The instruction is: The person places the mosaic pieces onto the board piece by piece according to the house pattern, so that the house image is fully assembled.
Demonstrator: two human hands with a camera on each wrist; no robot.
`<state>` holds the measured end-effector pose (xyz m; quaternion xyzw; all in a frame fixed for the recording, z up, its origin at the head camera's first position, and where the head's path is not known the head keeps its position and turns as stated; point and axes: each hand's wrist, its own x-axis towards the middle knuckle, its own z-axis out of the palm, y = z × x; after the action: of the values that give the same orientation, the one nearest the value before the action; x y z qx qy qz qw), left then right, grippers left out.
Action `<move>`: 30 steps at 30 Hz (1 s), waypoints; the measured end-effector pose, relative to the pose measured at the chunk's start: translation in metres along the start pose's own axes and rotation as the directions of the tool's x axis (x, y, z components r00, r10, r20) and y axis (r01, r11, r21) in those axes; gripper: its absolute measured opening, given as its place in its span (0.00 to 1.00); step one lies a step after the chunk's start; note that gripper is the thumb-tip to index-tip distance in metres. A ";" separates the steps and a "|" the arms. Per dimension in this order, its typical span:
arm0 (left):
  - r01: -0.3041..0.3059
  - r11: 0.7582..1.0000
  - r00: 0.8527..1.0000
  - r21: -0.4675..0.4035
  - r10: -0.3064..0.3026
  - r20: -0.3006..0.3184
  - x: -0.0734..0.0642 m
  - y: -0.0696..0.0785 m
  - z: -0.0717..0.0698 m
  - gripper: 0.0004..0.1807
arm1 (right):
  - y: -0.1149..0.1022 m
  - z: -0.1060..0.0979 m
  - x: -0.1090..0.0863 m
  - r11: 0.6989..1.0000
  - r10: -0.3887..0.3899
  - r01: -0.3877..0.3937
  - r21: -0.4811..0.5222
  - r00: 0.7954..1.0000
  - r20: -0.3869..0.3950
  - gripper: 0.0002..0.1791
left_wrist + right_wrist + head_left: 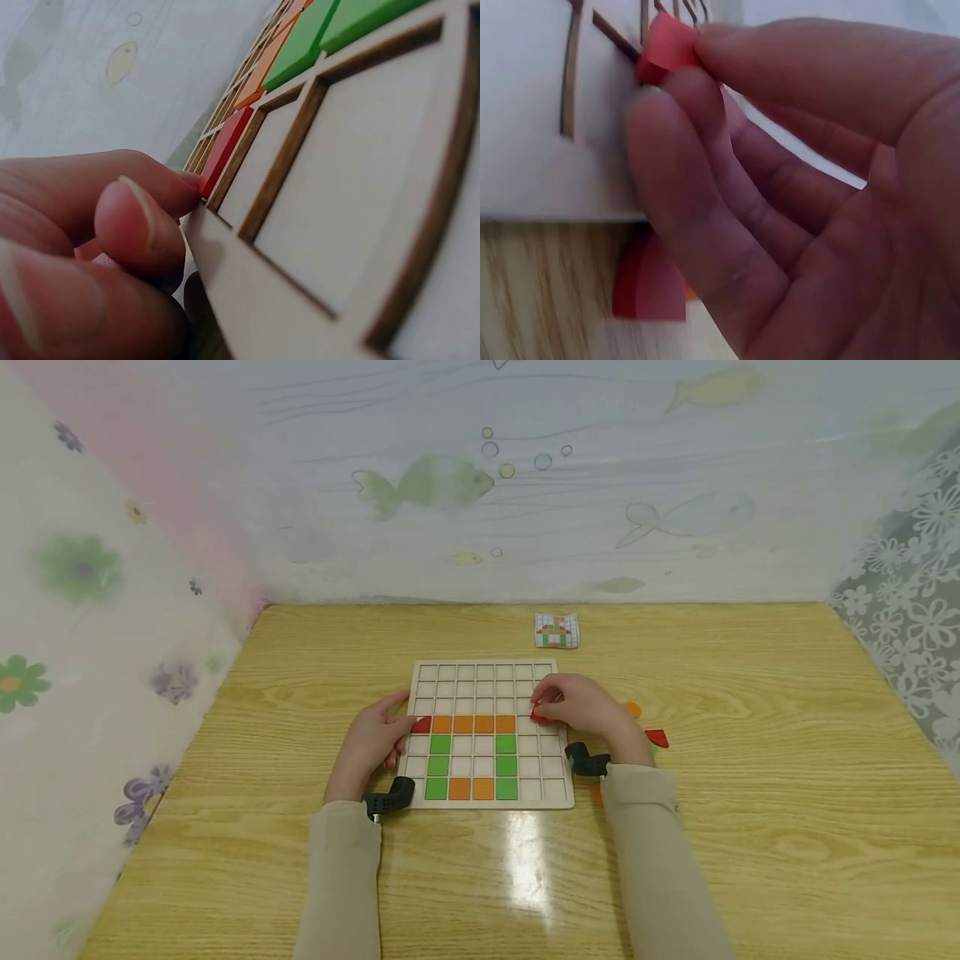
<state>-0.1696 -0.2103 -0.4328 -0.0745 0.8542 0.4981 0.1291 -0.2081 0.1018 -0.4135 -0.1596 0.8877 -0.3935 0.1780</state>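
A wooden grid board point(487, 804) lies on the table, with orange, green and red tiles in some cells. At the left end of the orange row sits a red tile point(422, 725) with a curved edge. My left hand point(369, 745) is at the board's left edge, its thumb touching that red tile point(226, 150). Over the right columns, my right hand point(581, 703) pinches another red tile point(667, 46) between thumb and fingertips. That tile is close to the board surface; whether it touches is unclear.
A pattern card point(557, 631) lies behind the board. To the board's right, partly behind my right arm, are a loose red quarter-round tile point(657, 738), an orange piece point(633, 709) and bits of green. The patterned wall point(487, 552) borders the table's far edge.
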 end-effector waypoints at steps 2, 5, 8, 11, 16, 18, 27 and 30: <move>-0.001 1.000 1.000 0.001 0.001 0.001 0.000 0.000 0.000 0.27 | -0.004 0.003 0.002 1.000 -0.010 0.010 -0.029 1.000 0.001 0.05; -0.001 1.000 1.000 0.000 0.001 -0.001 -0.001 0.001 0.000 0.27 | -0.009 0.006 0.004 0.997 -0.019 0.019 -0.070 1.000 0.007 0.06; -0.001 1.000 1.000 0.004 0.001 -0.005 -0.001 0.001 0.000 0.27 | -0.013 0.010 0.005 0.993 -0.027 0.028 -0.112 1.000 0.015 0.06; -0.003 1.000 1.000 0.018 0.003 -0.006 -0.001 0.001 -0.001 0.27 | -0.016 0.013 0.006 0.990 -0.035 0.038 -0.134 0.999 0.019 0.06; -0.003 0.999 1.000 0.033 0.004 -0.008 0.000 0.000 -0.001 0.27 | -0.017 0.016 0.007 0.989 -0.033 0.035 -0.142 0.999 0.019 0.05; -0.001 0.999 1.000 0.033 0.001 -0.008 0.000 0.000 -0.001 0.27 | -0.018 0.017 0.007 0.988 -0.036 0.038 -0.152 0.999 0.020 0.06; 0.004 1.000 1.000 0.024 -0.004 -0.010 0.001 -0.001 -0.001 0.27 | -0.019 0.015 0.004 0.989 -0.016 0.016 -0.149 1.000 0.002 0.07; 0.002 1.000 1.000 0.024 -0.002 -0.006 0.002 -0.001 0.000 0.27 | -0.020 0.010 0.001 0.991 -0.015 0.012 -0.131 1.000 -0.020 0.07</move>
<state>-0.1711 -0.2107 -0.4337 -0.0752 0.8604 0.4876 0.1278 -0.2014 0.0817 -0.4049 -0.1727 0.9123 -0.3374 0.1551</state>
